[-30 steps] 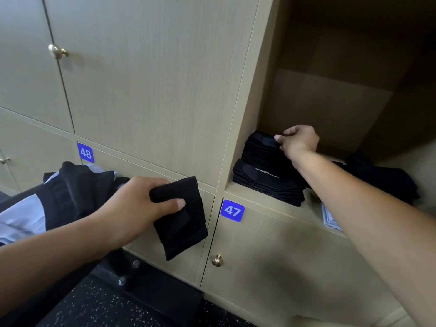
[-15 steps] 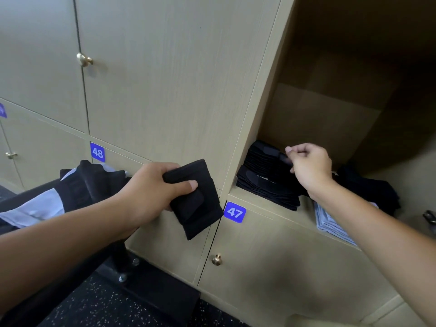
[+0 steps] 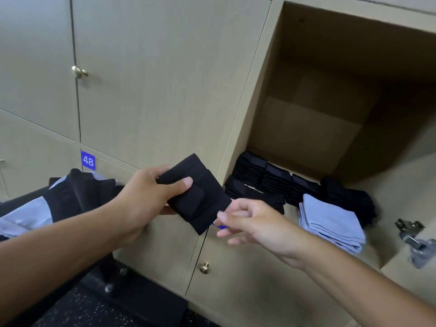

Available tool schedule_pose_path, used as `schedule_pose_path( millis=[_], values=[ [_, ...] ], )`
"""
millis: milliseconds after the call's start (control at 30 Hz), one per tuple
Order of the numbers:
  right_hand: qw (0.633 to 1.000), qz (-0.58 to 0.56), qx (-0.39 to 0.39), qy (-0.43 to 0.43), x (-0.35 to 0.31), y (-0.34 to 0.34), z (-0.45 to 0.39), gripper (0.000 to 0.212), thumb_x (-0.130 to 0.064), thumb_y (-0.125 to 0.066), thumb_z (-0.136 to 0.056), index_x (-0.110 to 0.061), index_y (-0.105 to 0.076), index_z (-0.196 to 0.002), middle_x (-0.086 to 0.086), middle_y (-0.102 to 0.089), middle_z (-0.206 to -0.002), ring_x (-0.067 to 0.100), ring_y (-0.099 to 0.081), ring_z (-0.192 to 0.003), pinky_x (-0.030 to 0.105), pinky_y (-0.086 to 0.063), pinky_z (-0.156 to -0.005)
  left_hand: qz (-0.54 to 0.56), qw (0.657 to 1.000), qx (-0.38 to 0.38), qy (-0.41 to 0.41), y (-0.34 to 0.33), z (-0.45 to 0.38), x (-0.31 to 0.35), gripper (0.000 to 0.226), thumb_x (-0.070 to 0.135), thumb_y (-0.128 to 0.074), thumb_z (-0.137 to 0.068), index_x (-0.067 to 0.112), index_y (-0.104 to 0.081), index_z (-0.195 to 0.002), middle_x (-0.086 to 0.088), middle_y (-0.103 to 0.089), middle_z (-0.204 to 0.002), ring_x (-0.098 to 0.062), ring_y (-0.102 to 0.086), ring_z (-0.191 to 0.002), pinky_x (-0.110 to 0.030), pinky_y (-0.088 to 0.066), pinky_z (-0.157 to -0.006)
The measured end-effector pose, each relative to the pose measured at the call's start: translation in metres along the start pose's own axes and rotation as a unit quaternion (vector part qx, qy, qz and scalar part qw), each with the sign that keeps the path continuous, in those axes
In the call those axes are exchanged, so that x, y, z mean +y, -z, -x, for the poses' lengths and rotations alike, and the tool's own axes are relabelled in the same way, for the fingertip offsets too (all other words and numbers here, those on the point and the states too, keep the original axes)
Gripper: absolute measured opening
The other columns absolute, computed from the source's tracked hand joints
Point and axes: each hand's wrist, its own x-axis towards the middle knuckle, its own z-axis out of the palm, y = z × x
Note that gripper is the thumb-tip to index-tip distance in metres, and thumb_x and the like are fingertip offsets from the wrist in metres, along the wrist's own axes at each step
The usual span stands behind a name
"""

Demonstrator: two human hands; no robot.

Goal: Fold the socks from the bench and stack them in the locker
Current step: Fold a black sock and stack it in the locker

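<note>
A folded black sock (image 3: 198, 194) is held in the left hand (image 3: 144, 197), with the thumb pressed across its top face and the fingers closed beneath it, in front of the closed locker doors just left of the open locker (image 3: 313, 128). The right hand (image 3: 254, 225) is seen loosely open beside the sock's lower right corner, its fingertips just at the fabric edge (whether contact is made cannot be told, as the hand is blurred). Inside the open locker, stacks of folded black socks (image 3: 259, 180) are set along the left side of the floor, with a pile of folded light blue socks (image 3: 330, 223) in front and a darker heap to the right. More unfolded socks (image 3: 70, 197), black and light blue, are left on the table at the left.
</note>
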Motion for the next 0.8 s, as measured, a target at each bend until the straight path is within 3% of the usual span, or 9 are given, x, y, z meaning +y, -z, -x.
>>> schedule_pose_path(
  millis=[67,167,267,400,533,633,800],
  values=[
    [0.999,-0.038,-0.028,0.002,0.000,-0.003,0.003,0.023,-0.028,-0.068,-0.096,-0.007,-0.063,-0.105,-0.001,-0.076,-0.092,0.020,-0.074,-0.103,0.039,-0.059,-0.095,0.006,1.000,-0.002,0.007,-0.005,0.004,0.000,0.017,0.018,-0.066,-0.098,0.009,-0.073,-0.111,-0.011,-0.078,-0.103,-0.029,-0.074,-0.102,-0.038,-0.061,-0.082],
    [0.998,-0.049,-0.038,0.031,-0.005,0.001,0.007,0.024,-0.023,-0.064,-0.099,-0.010,-0.066,-0.119,0.004,-0.078,-0.098,0.020,-0.074,-0.100,0.037,-0.059,-0.095,0.008,1.000,0.009,0.013,-0.013,0.007,0.004,0.017,0.016,-0.069,-0.096,0.009,-0.073,-0.111,-0.012,-0.078,-0.101,-0.029,-0.075,-0.100,-0.039,-0.062,-0.081],
    [0.997,-0.058,-0.011,0.055,-0.009,0.009,0.007,0.026,-0.023,-0.063,-0.100,-0.006,-0.067,-0.120,0.010,-0.077,-0.104,0.021,-0.072,-0.097,0.036,-0.059,-0.092,0.008,1.000,0.008,0.013,-0.019,0.011,0.012,0.023,0.012,-0.075,-0.091,0.013,-0.072,-0.113,-0.010,-0.079,-0.102,-0.026,-0.077,-0.096,-0.039,-0.062,-0.083],
    [0.994,-0.074,0.011,0.085,-0.016,0.022,0.010,0.032,-0.027,-0.063,-0.100,-0.002,-0.066,-0.119,0.014,-0.076,-0.111,0.028,-0.071,-0.108,0.041,-0.057,-0.097,-0.022,1.000,-0.010,-0.008,-0.027,0.018,0.022,0.028,0.010,-0.080,-0.085,0.015,-0.069,-0.110,-0.012,-0.079,-0.094,-0.026,-0.077,-0.085,-0.031,-0.060,-0.071],
    [0.991,-0.061,0.034,0.112,-0.020,0.032,0.015,0.028,-0.028,-0.069,-0.095,-0.005,-0.068,-0.111,0.010,-0.078,-0.102,0.024,-0.074,-0.098,0.035,-0.055,-0.091,-0.089,0.995,-0.026,-0.025,-0.038,0.024,0.024,0.012,0.019,-0.077,-0.089,0.012,-0.074,-0.097,-0.006,-0.072,-0.071,-0.011,-0.066,-0.064,-0.017,-0.049,-0.054],
    [0.989,-0.070,0.052,0.116,-0.018,0.033,0.018,0.026,-0.024,-0.073,-0.093,-0.004,-0.069,-0.110,0.008,-0.078,-0.101,0.026,-0.075,-0.098,0.034,-0.057,-0.092,-0.120,0.992,-0.033,-0.024,-0.046,0.025,0.022,0.012,0.021,-0.076,-0.090,0.011,-0.075,-0.094,-0.012,-0.076,-0.079,-0.013,-0.069,-0.065,-0.019,-0.050,-0.055],
    [0.986,-0.089,0.093,0.103,-0.013,0.036,0.018,0.026,-0.029,-0.075,-0.091,-0.014,-0.070,-0.112,0.005,-0.078,-0.105,0.022,-0.073,-0.106,0.046,-0.051,-0.106,-0.119,0.992,-0.025,-0.020,-0.050,0.022,0.019,0.011,0.016,-0.073,-0.092,0.005,-0.073,-0.093,-0.024,-0.072,-0.089,-0.019,-0.066,-0.068,-0.021,-0.053,-0.056]
  ],
)
